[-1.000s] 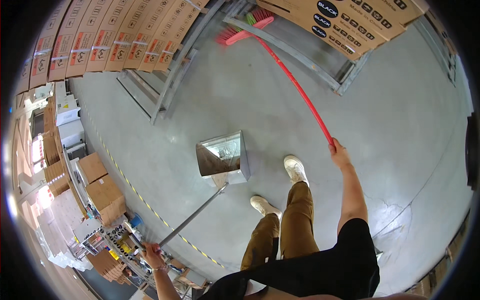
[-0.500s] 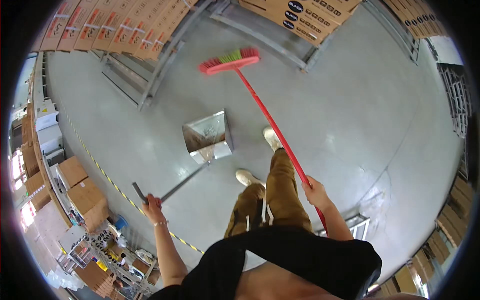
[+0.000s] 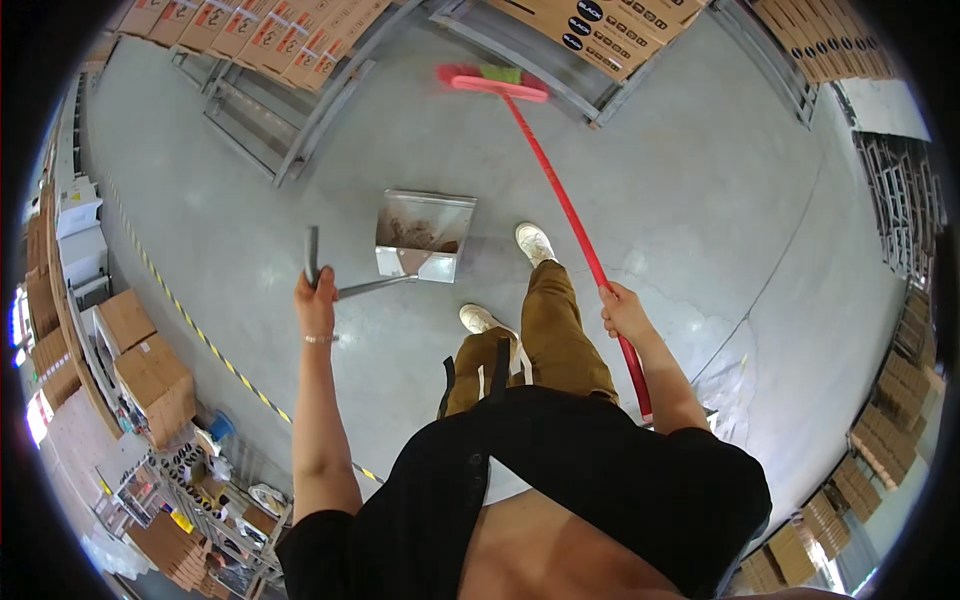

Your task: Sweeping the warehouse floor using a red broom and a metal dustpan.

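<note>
My left hand point(image 3: 317, 300) is wrapped round the grey handle of a metal dustpan point(image 3: 457, 232). Brown debris point(image 3: 415, 235) lies inside the pan, which is in front of my feet, slightly to the left. In my right hand point(image 3: 622, 308) is the red stick of a broom point(image 3: 560, 185), gripped near its upper end. The broom head point(image 3: 500, 88), pink with red and green bristles, is far ahead beside a metal frame's leg. Its bristles are smeared by motion.
Metal frames point(image 3: 300, 150) bearing stacked cardboard boxes point(image 3: 270, 40) stand ahead on the left and middle, with another box stack point(image 3: 820, 40) at far right. A yellow-black floor line point(image 3: 190, 320) runs along the left, near cartons point(image 3: 155, 375). Metal racks point(image 3: 905, 200) are at right.
The broom head has moved farther ahead and to the right. My left hand has risen forward, turning the dustpan squarer and shifting it slightly right and away; debris now shows more plainly.
</note>
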### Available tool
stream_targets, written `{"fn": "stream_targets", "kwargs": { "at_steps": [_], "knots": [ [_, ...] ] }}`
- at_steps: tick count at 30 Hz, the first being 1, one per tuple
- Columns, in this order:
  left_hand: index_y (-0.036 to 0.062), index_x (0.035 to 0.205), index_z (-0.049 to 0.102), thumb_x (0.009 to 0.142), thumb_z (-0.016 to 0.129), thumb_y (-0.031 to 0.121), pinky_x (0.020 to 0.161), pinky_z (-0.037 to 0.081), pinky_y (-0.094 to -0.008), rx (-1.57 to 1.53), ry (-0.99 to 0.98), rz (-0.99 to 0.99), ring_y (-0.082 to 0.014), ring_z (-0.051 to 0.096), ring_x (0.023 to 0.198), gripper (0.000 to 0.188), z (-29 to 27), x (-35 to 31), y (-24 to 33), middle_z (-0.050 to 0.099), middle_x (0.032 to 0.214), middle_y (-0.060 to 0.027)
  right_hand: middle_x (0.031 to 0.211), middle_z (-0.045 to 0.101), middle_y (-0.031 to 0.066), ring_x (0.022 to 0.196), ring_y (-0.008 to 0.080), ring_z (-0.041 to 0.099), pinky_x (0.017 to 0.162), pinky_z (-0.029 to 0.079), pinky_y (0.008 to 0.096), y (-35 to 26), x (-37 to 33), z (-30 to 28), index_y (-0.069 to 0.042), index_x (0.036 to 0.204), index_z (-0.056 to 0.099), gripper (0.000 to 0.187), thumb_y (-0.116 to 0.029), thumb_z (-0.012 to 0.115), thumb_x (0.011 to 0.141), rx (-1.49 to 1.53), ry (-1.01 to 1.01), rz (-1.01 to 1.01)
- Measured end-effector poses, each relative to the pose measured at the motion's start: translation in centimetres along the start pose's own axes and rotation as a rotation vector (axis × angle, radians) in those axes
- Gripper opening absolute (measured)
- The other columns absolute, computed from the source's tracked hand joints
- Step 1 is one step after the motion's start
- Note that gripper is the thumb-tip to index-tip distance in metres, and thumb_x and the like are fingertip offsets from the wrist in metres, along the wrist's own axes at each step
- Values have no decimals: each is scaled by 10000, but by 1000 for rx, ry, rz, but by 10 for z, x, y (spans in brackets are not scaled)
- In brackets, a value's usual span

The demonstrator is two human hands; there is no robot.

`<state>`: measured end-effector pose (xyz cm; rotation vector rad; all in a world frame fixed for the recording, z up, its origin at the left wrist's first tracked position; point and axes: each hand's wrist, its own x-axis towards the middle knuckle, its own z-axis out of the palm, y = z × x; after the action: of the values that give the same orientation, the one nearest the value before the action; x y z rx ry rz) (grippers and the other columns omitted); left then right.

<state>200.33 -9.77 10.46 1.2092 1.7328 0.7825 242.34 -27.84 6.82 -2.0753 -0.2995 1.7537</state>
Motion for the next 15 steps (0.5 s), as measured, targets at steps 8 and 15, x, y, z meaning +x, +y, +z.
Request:
{"fn": "stream_targets", "kwargs": {
  "at_steps": [8, 15],
  "knots": [
    [-6, 684, 491, 768, 550, 285, 482, 359, -307, 313, 51, -9, -141, 411, 505, 309, 26, 49, -1, 447, 533, -77, 563, 398, 6, 389, 83, 351, 329, 317, 232, 12, 0, -8, -107, 977, 446, 246, -326, 426, 869, 52, -157, 148],
    [-4, 692, 500, 756, 561, 305, 492, 373, -311, 278, 35, -34, -154, 410, 494, 321, 33, 57, -7, 450, 530, -79, 538, 391, -12, 392, 75, 342, 336, 294, 223, -3, -76, -32, -117, 1027, 488, 269, -329, 433, 871, 9, -475, 196]
  ]
}}
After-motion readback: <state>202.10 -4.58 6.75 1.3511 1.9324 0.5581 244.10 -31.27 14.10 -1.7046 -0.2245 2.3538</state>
